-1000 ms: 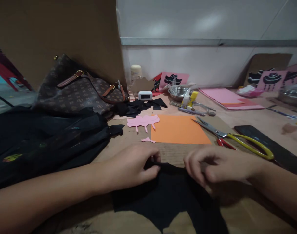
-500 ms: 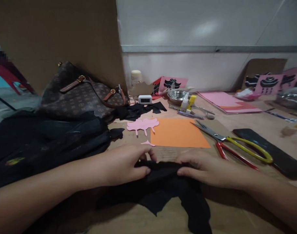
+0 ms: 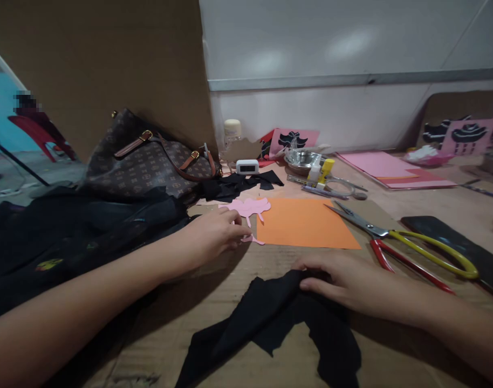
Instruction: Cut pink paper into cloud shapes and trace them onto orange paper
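My right hand (image 3: 325, 277) pinches the upper edge of a jagged piece of black cloth (image 3: 285, 312) between thumb and fingers. The cloth lies draped over the cardboard (image 3: 157, 339) in front of me. Farther up, my left hand (image 3: 222, 231) reaches over two pink paper cutouts, its fingers loosely bent and apart. Its fingertips are at the small pink cutout (image 3: 257, 241); whether they touch it I cannot tell. The larger pink cutout (image 3: 252, 206) is partly hidden behind the hand. Beside them lies an orange paper sheet (image 3: 305, 221).
Open scissors (image 3: 376, 230) and a dark phone (image 3: 449, 242) lie at right. A black garment (image 3: 76, 248) and a brown handbag (image 3: 149, 161) are at left. Behind are black scraps (image 3: 242, 186), a white digital clock (image 3: 247, 167), a metal bowl (image 3: 303, 160) and pink sheets (image 3: 384, 167).
My left hand has let go of the black cloth and moved up to the pink cutouts. The cloth's left part has dropped onto the cardboard; my right hand still grips it.
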The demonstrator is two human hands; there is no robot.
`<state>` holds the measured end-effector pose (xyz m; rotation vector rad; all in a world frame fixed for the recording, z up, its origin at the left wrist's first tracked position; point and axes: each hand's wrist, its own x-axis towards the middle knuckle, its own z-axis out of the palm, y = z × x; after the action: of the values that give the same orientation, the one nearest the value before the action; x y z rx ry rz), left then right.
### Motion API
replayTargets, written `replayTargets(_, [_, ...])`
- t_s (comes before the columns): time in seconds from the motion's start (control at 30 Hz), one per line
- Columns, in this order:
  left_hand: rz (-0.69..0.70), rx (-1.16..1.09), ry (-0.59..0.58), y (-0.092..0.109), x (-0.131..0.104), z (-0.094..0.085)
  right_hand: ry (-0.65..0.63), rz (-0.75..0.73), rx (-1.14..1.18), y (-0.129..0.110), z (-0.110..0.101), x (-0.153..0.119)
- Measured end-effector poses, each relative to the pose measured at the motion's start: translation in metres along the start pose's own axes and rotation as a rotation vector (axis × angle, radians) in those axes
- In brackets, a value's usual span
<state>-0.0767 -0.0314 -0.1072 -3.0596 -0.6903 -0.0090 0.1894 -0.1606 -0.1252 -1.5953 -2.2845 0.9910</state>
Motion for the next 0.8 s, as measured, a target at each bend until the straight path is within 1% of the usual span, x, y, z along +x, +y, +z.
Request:
replayTargets(0.07, [0.038,0.013,0.036,-0.005,0.002,0.004,0.006,0.000,-0.012,0.000,0.000,0.000])
replayTargets(0.2, [0.085,-0.037,0.105,-0.011,0.006,0.017,0.007,0.007,-0.028,0.001,0.000,0.001])
replayTargets(0.33, [0.119,-0.031,0.170,-0.013,0.008,0.027,0.006,-0.005,-0.032,0.002,0.001,0.002])
replayTargets(0.47, [0.123,-0.026,0.192,-0.011,0.008,0.028,0.009,-0.024,-0.048,0.001,0.000,0.003])
replayTargets(0.57, [0.117,-0.076,0.256,-0.009,0.009,0.026,0.005,-0.023,-0.046,-0.001,-0.001,0.003])
replayTargets(0.67, [0.149,-0.133,0.325,-0.007,0.011,0.029,0.005,-0.025,-0.036,-0.002,-0.001,0.003])
replayTargets(0.73, [0.163,-0.159,0.323,-0.005,0.012,0.032,0.000,-0.021,-0.043,-0.003,-0.002,0.003])
replayTargets(0.8, [0.142,-0.173,0.291,-0.004,0.013,0.036,-0.005,-0.009,-0.056,-0.003,-0.002,0.003])
